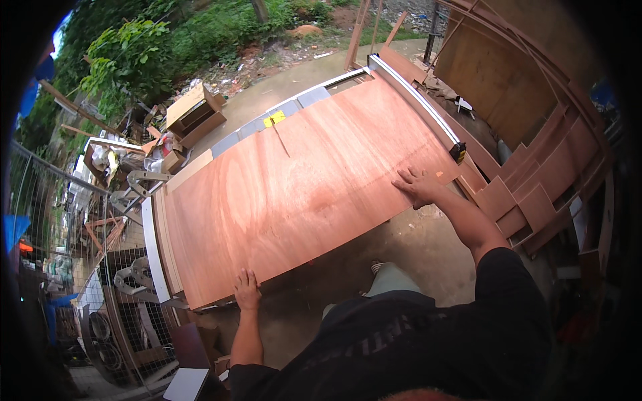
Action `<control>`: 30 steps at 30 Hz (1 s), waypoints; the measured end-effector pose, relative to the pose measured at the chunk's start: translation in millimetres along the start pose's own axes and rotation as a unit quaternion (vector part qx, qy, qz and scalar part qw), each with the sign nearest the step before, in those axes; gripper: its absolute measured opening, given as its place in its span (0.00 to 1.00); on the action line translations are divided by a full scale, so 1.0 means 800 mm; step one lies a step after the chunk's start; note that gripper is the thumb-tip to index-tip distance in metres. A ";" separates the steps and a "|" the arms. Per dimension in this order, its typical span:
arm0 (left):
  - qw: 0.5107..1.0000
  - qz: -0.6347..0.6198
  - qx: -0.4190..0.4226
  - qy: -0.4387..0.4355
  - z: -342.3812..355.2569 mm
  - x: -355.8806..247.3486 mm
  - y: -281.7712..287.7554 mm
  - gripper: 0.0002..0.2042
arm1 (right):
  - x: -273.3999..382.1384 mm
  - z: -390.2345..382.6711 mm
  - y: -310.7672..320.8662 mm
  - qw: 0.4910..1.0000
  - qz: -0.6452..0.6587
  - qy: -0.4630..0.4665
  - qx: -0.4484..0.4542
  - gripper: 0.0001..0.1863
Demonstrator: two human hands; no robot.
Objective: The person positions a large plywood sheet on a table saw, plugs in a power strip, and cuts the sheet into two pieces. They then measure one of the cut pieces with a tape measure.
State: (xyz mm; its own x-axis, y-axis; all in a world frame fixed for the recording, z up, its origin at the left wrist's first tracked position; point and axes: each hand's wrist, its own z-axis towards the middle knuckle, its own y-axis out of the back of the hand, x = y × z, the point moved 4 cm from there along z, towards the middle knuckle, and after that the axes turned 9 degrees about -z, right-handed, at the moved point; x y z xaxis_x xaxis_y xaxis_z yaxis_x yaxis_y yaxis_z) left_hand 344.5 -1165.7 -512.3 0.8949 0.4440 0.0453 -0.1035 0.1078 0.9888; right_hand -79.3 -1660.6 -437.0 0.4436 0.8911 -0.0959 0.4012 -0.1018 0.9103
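Observation:
A large reddish plywood sheet [307, 187] lies flat across a saw table, its grey metal top [253, 127] showing along the far edge. My right hand [418, 187] rests with spread fingers on the sheet near its right end. At the near left edge, my left hand [247, 291] lies over the rim with fingers stretched onto the wood. By the far edge sits a yellow plate [274, 119], and a thin dark slit or strip runs from it toward me. A long silver rail [414, 100] borders the sheet's right end.
Plywood offcuts [528, 194] are heaped on the right, beside a large leaning panel [501, 73]. A wire mesh fence [60, 220] stands left. Beyond the table are an open brown box [195, 113], scattered debris and green bushes [127, 60]. Concrete floor [435, 247] shows below me.

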 end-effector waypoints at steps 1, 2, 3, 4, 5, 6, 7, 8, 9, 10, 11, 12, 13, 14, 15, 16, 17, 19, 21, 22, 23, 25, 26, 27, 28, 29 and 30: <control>1.000 0.003 0.000 0.001 0.003 0.000 0.003 0.29 | 0.001 0.001 0.004 1.000 0.001 -0.001 0.004 0.59; 1.000 0.006 0.000 0.002 0.005 0.001 0.004 0.29 | 0.003 0.001 0.008 1.000 0.002 -0.001 0.008 0.59; 1.000 -0.009 0.004 0.007 0.008 0.003 0.003 0.29 | 0.003 0.002 0.012 1.000 0.003 -0.001 0.012 0.59; 1.000 -0.023 0.009 0.013 0.007 0.006 0.003 0.28 | 0.001 0.006 0.010 1.000 0.004 0.002 0.002 0.59; 0.999 -0.037 0.015 0.020 0.005 0.007 0.004 0.28 | -0.002 0.010 0.002 1.000 0.005 0.008 -0.005 0.59; 0.999 -0.036 0.019 0.019 0.008 0.006 0.001 0.28 | -0.006 0.013 -0.005 1.000 0.007 0.014 -0.013 0.59; 0.999 -0.033 0.027 0.023 0.012 0.005 0.004 0.28 | -0.007 0.015 -0.010 1.000 0.008 0.008 -0.007 0.59; 0.999 -0.028 0.033 0.029 0.016 0.006 0.007 0.28 | -0.008 0.014 -0.008 1.000 0.009 0.004 -0.002 0.59; 0.999 -0.030 0.032 0.028 0.016 0.006 0.007 0.28 | -0.008 0.013 -0.006 1.000 0.009 -0.001 0.003 0.59; 0.999 -0.030 0.028 0.029 0.016 0.009 0.007 0.28 | -0.004 0.014 0.000 1.000 0.015 0.000 0.013 0.60; 0.999 -0.035 0.025 0.026 0.019 0.007 0.007 0.28 | -0.004 0.014 0.002 1.000 0.015 0.001 0.011 0.60; 0.999 -0.031 0.025 0.033 0.021 0.007 0.008 0.28 | -0.004 0.016 0.003 1.000 0.014 0.002 0.010 0.60; 0.999 -0.029 0.026 0.038 0.022 0.005 0.009 0.28 | -0.004 0.016 0.004 1.000 0.013 0.000 0.011 0.60; 0.998 -0.027 0.028 0.043 0.023 0.004 0.010 0.28 | -0.003 0.019 0.005 1.000 0.006 -0.003 0.008 0.61; 0.998 -0.030 0.029 0.047 0.023 0.006 0.009 0.28 | -0.003 0.021 0.007 1.000 0.003 -0.003 0.011 0.61; 0.998 -0.034 0.033 0.050 0.022 0.007 0.008 0.28 | -0.002 0.021 0.010 1.000 0.002 -0.003 0.015 0.61; 0.997 -0.038 0.036 0.052 0.022 0.008 0.008 0.28 | 0.000 0.022 0.011 1.000 0.001 -0.004 0.019 0.61; 0.998 -0.030 0.034 0.052 0.026 0.008 0.007 0.28 | -0.003 0.028 0.010 1.000 -0.002 -0.003 0.012 0.62; 0.998 -0.031 0.035 0.050 0.031 0.006 0.008 0.28 | -0.006 0.031 0.006 1.000 -0.004 -0.005 0.012 0.62; 0.998 -0.034 0.034 0.050 0.036 0.007 0.010 0.28 | -0.008 0.034 0.007 1.000 -0.005 -0.006 0.012 0.62; 0.998 -0.038 0.033 0.050 0.038 0.007 0.011 0.28 | -0.009 0.035 0.007 1.000 -0.007 -0.007 0.012 0.62; 0.998 -0.031 0.019 0.044 0.039 0.008 0.009 0.28 | -0.011 0.038 0.007 1.000 -0.003 -0.005 0.011 0.62; 0.999 -0.027 0.013 0.040 0.040 0.010 0.008 0.28 | -0.011 0.040 0.008 1.000 -0.001 -0.004 0.010 0.62; 0.998 -0.031 0.018 0.042 0.040 0.011 0.006 0.28 | -0.011 0.042 0.008 1.000 -0.003 -0.003 0.011 0.62; 0.998 -0.035 0.022 0.041 0.042 0.013 0.007 0.28 | -0.011 0.043 0.010 1.000 -0.005 -0.004 0.011 0.62; 0.998 -0.038 0.027 0.041 0.044 0.014 0.007 0.28 | -0.011 0.044 0.011 1.000 -0.007 -0.005 0.012 0.62; 0.998 -0.039 0.032 0.044 0.045 0.015 0.007 0.28 | -0.010 0.045 0.012 1.000 -0.006 -0.004 0.013 0.62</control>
State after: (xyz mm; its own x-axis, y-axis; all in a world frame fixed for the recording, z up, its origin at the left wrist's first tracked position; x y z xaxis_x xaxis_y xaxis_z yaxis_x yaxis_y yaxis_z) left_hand 370.1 -1192.0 -501.0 0.8575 0.5129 -0.0413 -0.0049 0.0884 0.9961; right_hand -50.3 -1684.9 -441.8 0.4449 0.8887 -0.1110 0.4281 -0.1022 0.8979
